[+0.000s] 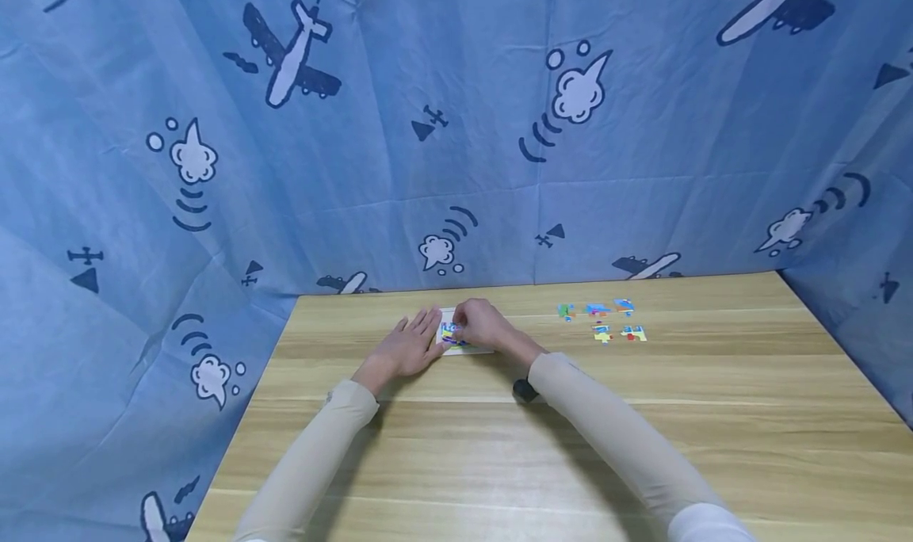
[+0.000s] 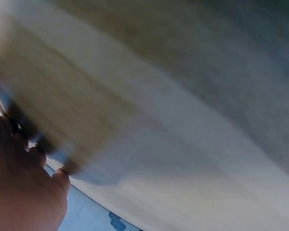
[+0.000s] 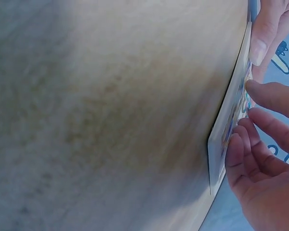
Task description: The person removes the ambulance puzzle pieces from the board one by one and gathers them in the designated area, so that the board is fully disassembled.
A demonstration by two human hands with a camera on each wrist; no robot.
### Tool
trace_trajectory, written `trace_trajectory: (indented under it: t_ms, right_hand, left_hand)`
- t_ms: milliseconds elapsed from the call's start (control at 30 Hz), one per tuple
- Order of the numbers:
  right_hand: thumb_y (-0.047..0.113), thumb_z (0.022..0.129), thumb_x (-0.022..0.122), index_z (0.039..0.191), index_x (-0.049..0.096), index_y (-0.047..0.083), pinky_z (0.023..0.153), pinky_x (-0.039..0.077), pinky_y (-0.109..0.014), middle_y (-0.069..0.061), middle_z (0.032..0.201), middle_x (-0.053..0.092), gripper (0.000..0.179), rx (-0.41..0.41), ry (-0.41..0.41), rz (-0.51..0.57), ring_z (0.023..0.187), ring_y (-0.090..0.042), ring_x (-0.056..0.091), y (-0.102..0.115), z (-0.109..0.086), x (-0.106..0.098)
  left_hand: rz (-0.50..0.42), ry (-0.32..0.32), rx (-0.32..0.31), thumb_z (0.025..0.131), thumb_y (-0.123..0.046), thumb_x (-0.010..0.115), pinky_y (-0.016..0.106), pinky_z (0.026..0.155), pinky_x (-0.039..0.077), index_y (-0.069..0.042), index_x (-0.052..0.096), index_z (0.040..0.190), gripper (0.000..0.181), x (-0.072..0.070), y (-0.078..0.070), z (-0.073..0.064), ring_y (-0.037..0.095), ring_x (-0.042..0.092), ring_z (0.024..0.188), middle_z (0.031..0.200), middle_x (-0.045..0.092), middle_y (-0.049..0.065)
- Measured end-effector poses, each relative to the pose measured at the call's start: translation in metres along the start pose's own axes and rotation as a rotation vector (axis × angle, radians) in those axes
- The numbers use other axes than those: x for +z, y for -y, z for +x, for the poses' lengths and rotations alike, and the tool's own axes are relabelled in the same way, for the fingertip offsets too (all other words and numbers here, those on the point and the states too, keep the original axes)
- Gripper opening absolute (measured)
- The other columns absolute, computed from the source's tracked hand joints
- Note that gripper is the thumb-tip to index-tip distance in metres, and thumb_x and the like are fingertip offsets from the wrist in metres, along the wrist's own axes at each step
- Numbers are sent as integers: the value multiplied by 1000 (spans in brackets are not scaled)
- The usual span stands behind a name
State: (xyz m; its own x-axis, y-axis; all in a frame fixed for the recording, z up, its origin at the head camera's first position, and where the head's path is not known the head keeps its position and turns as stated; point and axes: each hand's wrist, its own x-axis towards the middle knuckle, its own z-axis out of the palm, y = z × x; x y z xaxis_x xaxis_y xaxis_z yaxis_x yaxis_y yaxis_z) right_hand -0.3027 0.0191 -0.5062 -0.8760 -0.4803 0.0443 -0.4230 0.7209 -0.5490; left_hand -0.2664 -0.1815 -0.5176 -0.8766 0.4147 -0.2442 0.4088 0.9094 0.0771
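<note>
A small white puzzle board (image 1: 474, 350) with colourful joined pieces (image 1: 451, 332) in its frame lies toward the back of the table. My left hand (image 1: 408, 349) rests flat at the board's left side, fingers stretched out and the thumb over its edge. Over the board's middle, my right hand (image 1: 483, 325) bends down and pinches a puzzle piece between thumb and forefinger, right at the picture surface. The piece is mostly hidden by the fingers. In the right wrist view, the right fingertips (image 3: 234, 144) meet the board's face, with the left thumb (image 3: 258, 50) close by.
Several loose puzzle pieces (image 1: 597, 310) lie on the wooden table (image 1: 456, 463) to the right of the board, in two rough rows. A blue curtain (image 1: 485, 130) with printed planes hangs right behind the table. A small black device (image 1: 525, 391) sits under my right wrist.
</note>
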Motion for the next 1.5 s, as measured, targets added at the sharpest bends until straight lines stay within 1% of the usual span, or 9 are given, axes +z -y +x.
trace_trajectory:
  t_ms: [133, 300, 433, 567, 733, 900, 1167, 1367, 1500]
  right_hand:
    - [10, 92, 76, 98, 77, 4, 85, 59, -36, -8, 95, 76, 8, 8, -16, 43, 85, -19, 67, 2, -1, -2]
    - [8, 93, 75, 91, 78, 8, 77, 55, -30, -4, 87, 75, 4, 30, -55, 101, 80, -15, 62, 5, -2, -3]
    - [6, 92, 76, 88, 77, 9, 77, 55, -28, -4, 85, 75, 6, 42, -90, 154, 79, -13, 63, 3, -3, -1]
    - [6, 93, 77, 94, 79, 5, 80, 58, -30, -6, 89, 78, 2, 26, -112, 223, 81, -13, 68, 0, -3, -1]
    - [6, 95, 74, 107, 80, 1, 83, 61, -32, -10, 97, 80, 14, 15, -67, 240, 87, -16, 72, 1, -3, -7]
    - [7, 98, 70, 114, 80, 1, 86, 61, -35, -13, 107, 80, 20, 35, -76, 221, 94, -20, 72, 2, -6, -23]
    - [12, 99, 67, 110, 80, 4, 84, 60, -35, -14, 108, 79, 19, 63, -141, 294, 97, -24, 71, -6, -23, -55]
    - [16, 103, 65, 112, 78, 5, 78, 58, -30, -15, 109, 77, 20, 123, -182, 369, 98, -27, 71, -25, -41, -80]
    - [18, 105, 64, 113, 78, 5, 75, 58, -29, -17, 108, 77, 21, 153, -207, 371, 97, -30, 72, -43, -56, -99]
  left_hand:
    - [-2, -2, -3, 113, -56, 25, 53, 136, 16, -10, 12, 170, 75, -2, -1, -1, 27, 10, 167, 179, 9, 5]
    - [4, 7, -12, 112, -58, 23, 53, 136, 14, -11, 10, 170, 76, -3, -1, -2, 26, 8, 168, 180, 7, 4]
    - [-22, 18, -16, 112, -59, 24, 53, 137, 10, -12, 7, 170, 77, 3, 3, 4, 25, 4, 168, 180, 4, 2]
    - [-40, 11, 0, 113, -56, 27, 55, 136, 10, -9, 10, 170, 76, 6, 5, 5, 28, 5, 168, 180, 5, 5]
    - [-52, -18, 11, 113, -55, 27, 57, 135, 12, -7, 13, 169, 76, 4, 3, 0, 32, 10, 167, 179, 10, 9]
    - [-82, -13, 10, 112, -55, 28, 56, 136, 11, -8, 11, 170, 76, 3, 2, 0, 30, 8, 167, 179, 8, 7]
    - [-29, -3, 0, 112, -59, 25, 54, 136, 13, -10, 10, 170, 77, -3, -1, -3, 28, 8, 168, 179, 8, 5]
    - [-31, -15, 3, 112, -58, 25, 54, 136, 13, -9, 10, 170, 77, -2, -1, -3, 28, 8, 168, 180, 7, 6]
    - [-54, -5, 10, 113, -56, 26, 54, 136, 10, -9, 8, 170, 76, 1, -1, -2, 29, 6, 168, 180, 5, 6]
